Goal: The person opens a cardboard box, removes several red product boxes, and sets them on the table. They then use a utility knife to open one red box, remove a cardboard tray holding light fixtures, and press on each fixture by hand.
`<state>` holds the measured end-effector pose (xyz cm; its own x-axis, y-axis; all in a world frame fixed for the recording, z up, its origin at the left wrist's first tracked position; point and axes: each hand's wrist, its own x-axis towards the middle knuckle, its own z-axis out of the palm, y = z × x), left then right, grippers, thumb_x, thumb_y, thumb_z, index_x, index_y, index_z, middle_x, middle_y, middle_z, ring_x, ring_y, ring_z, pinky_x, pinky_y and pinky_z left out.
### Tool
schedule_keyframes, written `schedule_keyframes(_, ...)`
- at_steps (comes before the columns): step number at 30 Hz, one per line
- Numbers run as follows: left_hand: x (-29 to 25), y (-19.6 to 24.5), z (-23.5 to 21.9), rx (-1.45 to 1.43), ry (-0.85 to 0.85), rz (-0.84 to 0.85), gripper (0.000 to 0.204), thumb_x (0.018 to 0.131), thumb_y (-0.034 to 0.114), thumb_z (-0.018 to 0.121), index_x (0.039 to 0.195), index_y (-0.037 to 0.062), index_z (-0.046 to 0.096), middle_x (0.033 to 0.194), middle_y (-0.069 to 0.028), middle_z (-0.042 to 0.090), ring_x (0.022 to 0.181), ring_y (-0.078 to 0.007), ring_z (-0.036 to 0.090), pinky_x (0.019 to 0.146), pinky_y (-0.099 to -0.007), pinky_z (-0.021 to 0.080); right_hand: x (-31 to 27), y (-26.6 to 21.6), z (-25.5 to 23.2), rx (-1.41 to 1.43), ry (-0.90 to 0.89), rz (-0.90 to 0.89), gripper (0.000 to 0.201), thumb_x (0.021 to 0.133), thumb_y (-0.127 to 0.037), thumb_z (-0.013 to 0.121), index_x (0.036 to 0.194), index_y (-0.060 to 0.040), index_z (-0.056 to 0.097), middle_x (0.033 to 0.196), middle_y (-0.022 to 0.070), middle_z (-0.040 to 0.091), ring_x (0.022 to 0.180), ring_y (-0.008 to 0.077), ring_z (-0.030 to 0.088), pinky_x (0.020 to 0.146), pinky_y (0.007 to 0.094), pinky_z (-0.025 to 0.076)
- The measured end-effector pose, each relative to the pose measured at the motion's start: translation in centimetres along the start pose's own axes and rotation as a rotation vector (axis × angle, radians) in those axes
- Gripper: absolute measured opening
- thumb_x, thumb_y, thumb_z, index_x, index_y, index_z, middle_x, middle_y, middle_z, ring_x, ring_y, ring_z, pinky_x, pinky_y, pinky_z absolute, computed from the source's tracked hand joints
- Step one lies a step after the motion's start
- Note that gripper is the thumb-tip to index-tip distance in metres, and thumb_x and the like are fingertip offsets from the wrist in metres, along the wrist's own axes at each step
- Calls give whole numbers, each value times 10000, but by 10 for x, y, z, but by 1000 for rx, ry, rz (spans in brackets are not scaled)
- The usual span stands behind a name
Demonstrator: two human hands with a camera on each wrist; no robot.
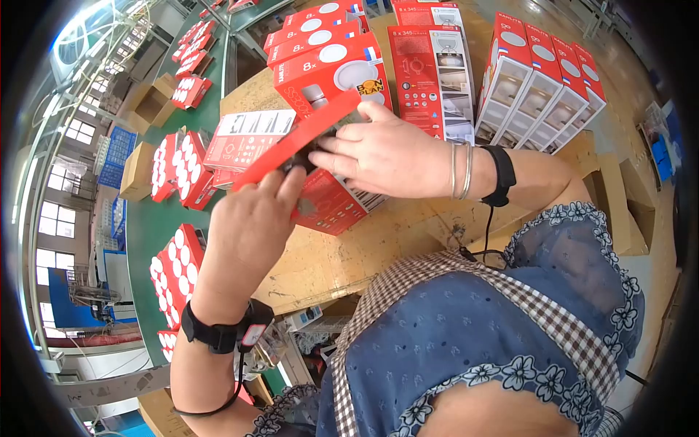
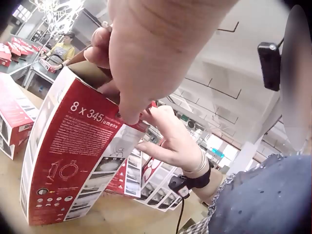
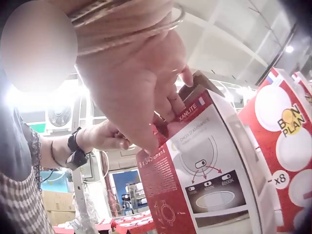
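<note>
A red-and-white printed light-fixture carton (image 1: pixel 335 207) stands on the yellowish worktable between the two hands. Its top is open, and a long red flap (image 1: pixel 298 138) is raised across the opening. My left hand (image 1: pixel 251 229) grips the carton's top edge, fingers curled at the flap's near end. With its fingers at the opening and its thumb by the flap's far end, my right hand (image 1: pixel 393 153) holds the opposite side of the top. In the right wrist view the carton's printed panel (image 3: pixel 204 161) faces the camera. The carton's inside is largely hidden by the hands.
Upright cartons (image 1: pixel 542 80) stand in a row at the right, with more red cartons (image 1: pixel 331 65) behind the hands. Another carton (image 1: pixel 247 138) lies left of the work. Beyond it, a green bench (image 1: pixel 142 269) carries red packs of white discs (image 1: pixel 178 273).
</note>
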<state>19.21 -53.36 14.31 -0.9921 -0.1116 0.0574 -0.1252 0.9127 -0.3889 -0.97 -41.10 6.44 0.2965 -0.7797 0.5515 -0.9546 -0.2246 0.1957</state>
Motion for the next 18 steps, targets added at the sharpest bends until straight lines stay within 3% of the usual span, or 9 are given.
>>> schedule_keyframes(3, 6, -2, -14, 45, 81, -15, 393, 834, 227, 699, 1190, 111, 578, 854, -50, 614, 708, -217, 657, 600, -331, 515, 0, 4, -14, -187, -29, 109, 481, 820, -313, 708, 1249, -127, 591, 1135, 15, 625, 1011, 168, 567, 919, 408, 368)
schedule_keyframes(4, 5, -6, -17, 39, -23, -88, 366, 833, 254, 710, 1140, 86, 603, 838, -62, 625, 715, -231, 659, 610, -341, 517, -4, 17, -16, -183, -89, 225, 504, 791, -348, 728, 1229, -131, 608, 1122, 20, 625, 980, 181, 558, 889, 392, 370)
schedule_keyframes(5, 0, -14, -11, 35, -23, -81, 366, 833, 254, 710, 1140, 86, 603, 838, -62, 625, 715, -231, 659, 610, -341, 517, -5, 34, -31, -140, -311, 280, 526, 777, -377, 742, 1230, -141, 616, 1135, 17, 629, 999, 187, 561, 881, 395, 371)
schedule_keyframes(8, -7, -30, 10, -111, -82, -39, 312, 840, 267, 712, 1095, 95, 662, 782, -63, 639, 722, -252, 656, 613, -377, 512, -29, 43, 3, 55, -246, 200, 510, 803, -362, 737, 1248, -151, 608, 1213, 39, 615, 1065, 204, 564, 937, 419, 370)
schedule_keyframes(10, -5, -27, 3, -125, -74, -35, 335, 843, 254, 708, 1149, 125, 658, 780, -62, 637, 715, -246, 654, 608, -375, 511, -30, 32, 21, 123, 97, 181, 483, 832, -312, 726, 1270, -153, 600, 1301, 71, 581, 1142, 242, 555, 998, 441, 374)
schedule_keyframes(11, -7, -22, 1, -150, -80, -28, 369, 847, 242, 704, 1202, 155, 654, 779, -61, 635, 709, -239, 653, 603, -372, 510, -25, 27, 18, 129, 99, 181, 483, 832, -312, 726, 1270, -153, 600, 1301, 71, 581, 1142, 242, 555, 998, 441, 374)
schedule_keyframes(14, -6, -5, 4, -116, -75, -6, 455, 848, 193, 687, 1298, 204, 615, 764, -50, 605, 679, -219, 642, 580, -361, 508, -6, 18, 2, 339, 323, 356, 514, 826, -288, 745, 1271, -96, 572, 1323, 113, 558, 1165, 324, 548, 990, 437, 428)
schedule_keyframes(17, -4, 4, 2, -94, -81, 49, 525, 816, 144, 686, 1329, 198, 589, 759, -38, 571, 662, -207, 631, 568, -352, 507, 12, 13, 5, 454, 240, 570, 614, 775, -336, 796, 1266, -66, 545, 1314, 139, 558, 1156, 345, 557, 985, 436, 444)
schedule_keyframes(18, -3, 8, 2, -111, -78, 24, 550, 803, 146, 714, 1335, 196, 583, 772, -57, 576, 651, -247, 614, 586, -377, 502, 16, 14, 12, 338, 290, 553, 615, 739, -384, 807, 1182, -41, 552, 1149, 110, 603, 1071, 314, 606, 922, 409, 476)
